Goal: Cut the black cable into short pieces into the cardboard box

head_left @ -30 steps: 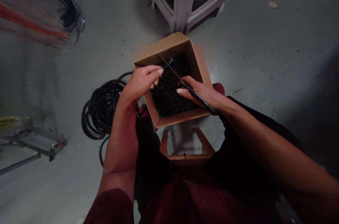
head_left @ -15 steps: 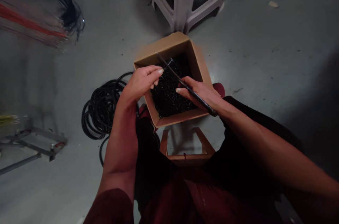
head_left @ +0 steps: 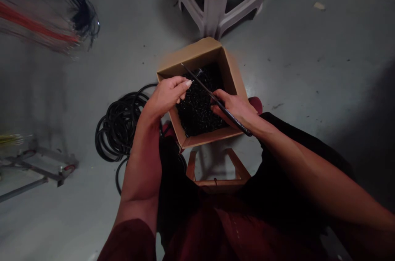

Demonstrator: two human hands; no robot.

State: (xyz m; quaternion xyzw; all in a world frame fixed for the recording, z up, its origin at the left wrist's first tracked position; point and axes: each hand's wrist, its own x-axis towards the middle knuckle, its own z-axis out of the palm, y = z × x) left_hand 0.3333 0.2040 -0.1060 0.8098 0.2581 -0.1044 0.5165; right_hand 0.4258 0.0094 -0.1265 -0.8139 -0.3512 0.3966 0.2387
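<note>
My right hand [head_left: 233, 106] is wrapped round a long slim tool [head_left: 202, 84] with a dark, lettered handle and a thin pointed front; its exact kind is unclear. The tool slants across the box, its tip up and to the left. My left hand [head_left: 171, 92] is closed in a pinch beside the tool's thin part. Whatever lies between the thumb and fingertips is too small to name. Below both hands stands an open cardboard box [head_left: 193, 142], holding many small shiny black pieces [head_left: 200, 115].
Coiled black hose or cable [head_left: 119, 125] lies left of the box. A white plastic stool [head_left: 214, 1] stands beyond it. A wooden frame [head_left: 222, 185] is between my legs. Blue wires [head_left: 82, 14] and red wires [head_left: 37, 26] hang at upper left, above a wheeled metal frame [head_left: 46, 166].
My right thumb has drawn back toward the tool's handle, and the tool's tip has dipped slightly. The left hand keeps its pinch almost in place.
</note>
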